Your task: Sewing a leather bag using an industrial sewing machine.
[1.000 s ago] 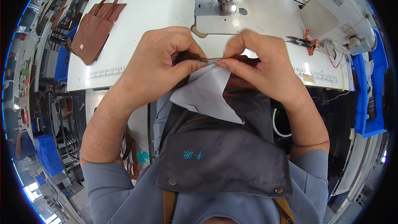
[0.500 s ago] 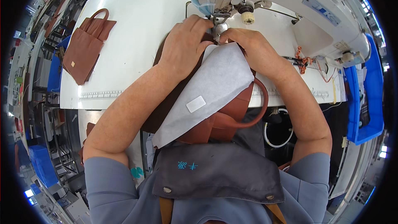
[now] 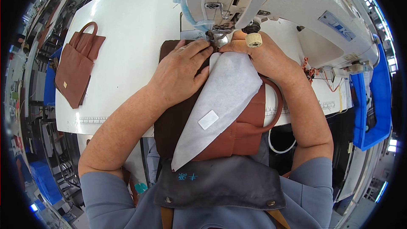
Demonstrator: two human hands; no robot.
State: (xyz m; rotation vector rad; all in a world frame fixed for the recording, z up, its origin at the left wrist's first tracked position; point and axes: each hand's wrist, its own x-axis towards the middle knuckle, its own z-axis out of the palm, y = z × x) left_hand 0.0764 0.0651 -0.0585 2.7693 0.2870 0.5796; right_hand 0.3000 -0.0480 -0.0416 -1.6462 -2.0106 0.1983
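Under the needle area of a sewing machine lies a leather bag piece. It has a dark brown panel, a reddish-brown part with a looped handle, and a white-backed flap folded between them. My left hand rests flat on the dark panel, fingers stretched toward the presser foot and slightly apart. Right of the needle, my right hand has curled fingers gripping the top edge of the white-backed flap; some fingertips are hidden behind the machine's tension knob.
Another brown leather bag piece with a handle lies on the white table at left. Orange threads lie at right by the machine base. A blue bin stands beyond the right table edge, and a ruler strip runs along the front.
The leather piece has straightened and come nearer me, showing more dark panel. My left hand has flattened and moved down from the needle. The whole view has shifted slightly.
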